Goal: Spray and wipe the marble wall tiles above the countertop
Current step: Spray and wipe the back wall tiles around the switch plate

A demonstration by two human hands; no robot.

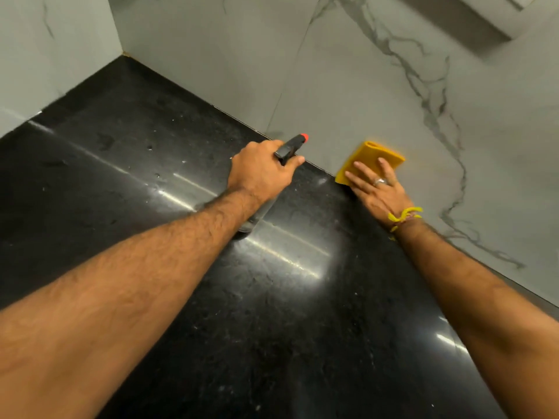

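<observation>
this looks like a home kitchen or a similar fitted room. a polished black stone bench [121,164] runs into a corner and meets walls faced with large grey-veined white marble tiles [378,95], with a thin seam along the join. at the upper right the underside of a pale wall-mounted unit [472,22] juts out above the bench.

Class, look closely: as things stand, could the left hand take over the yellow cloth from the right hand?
Probably not: the left hand is shut on the spray bottle, though the yellow cloth is near.
</observation>
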